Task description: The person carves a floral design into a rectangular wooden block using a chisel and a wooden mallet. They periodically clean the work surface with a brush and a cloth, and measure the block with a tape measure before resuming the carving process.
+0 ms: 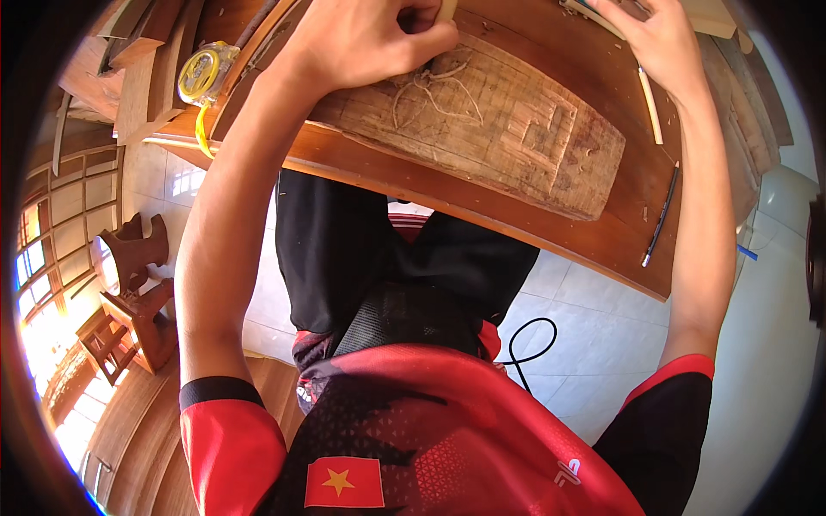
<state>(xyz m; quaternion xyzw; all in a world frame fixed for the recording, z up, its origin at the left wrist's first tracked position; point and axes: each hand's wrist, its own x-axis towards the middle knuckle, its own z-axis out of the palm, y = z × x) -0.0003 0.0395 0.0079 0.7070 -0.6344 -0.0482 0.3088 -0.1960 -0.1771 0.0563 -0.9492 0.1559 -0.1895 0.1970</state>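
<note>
My left hand [396, 39] grips a pale wooden stick or handle [444, 10] at the top edge, over a carved wooden board [516, 129] lying on the brown table [391, 181]. The board has a cut recess near its right end and curled shavings on it. My right hand [645, 39] is at the top right, fingers closed near a teal and pale object that the frame's edge cuts off. Below it lie a thin pale stick [650, 103] and a dark pencil [661, 215] on the table.
A yellow tape measure [200, 73] sits left of the board beside stacked planks [146, 77]. More boards [748, 103] stand at the right. Wooden stools [129, 327] are on the tiled floor at the left, near a window. A black cord [533, 331] lies on the floor.
</note>
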